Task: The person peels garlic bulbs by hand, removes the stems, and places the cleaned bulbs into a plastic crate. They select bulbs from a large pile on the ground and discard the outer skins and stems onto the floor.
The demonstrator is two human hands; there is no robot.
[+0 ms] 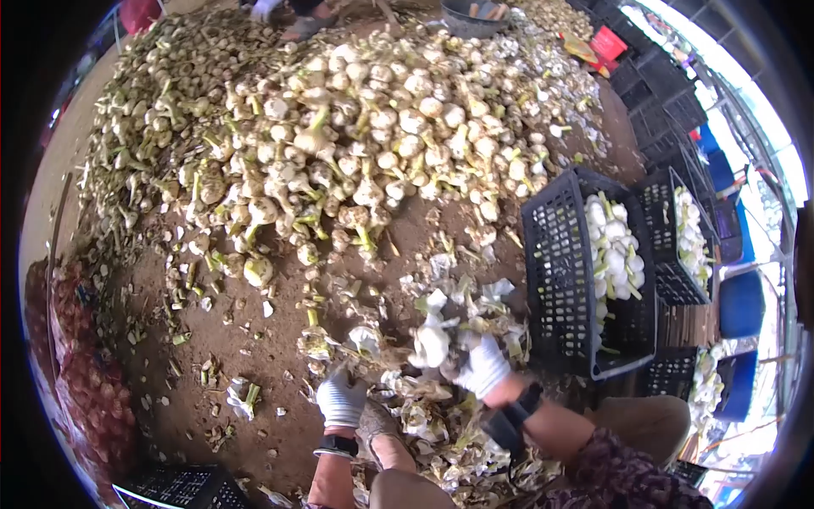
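Garlic (431, 346) we are apparently handling beside our right hand (483, 366), left hand (342, 400) apart, both grips unclear, is seemingly calling for a steady hold next

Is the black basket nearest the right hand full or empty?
Partly full: white garlic bulbs are piled inside the black basket, but its dark inside shows at the near end.

Faces a garlic heap (373, 127) on the ground (212, 327), with a tub (475, 25) behind it. Has peelings (424, 417) close in front, a sack (85, 365) at far left, a low crate (182, 485) at near left. Has a garlic-holding crate (555, 288) at right, another filled crate (677, 282) just beyond, stacked crates (636, 89) farther back.
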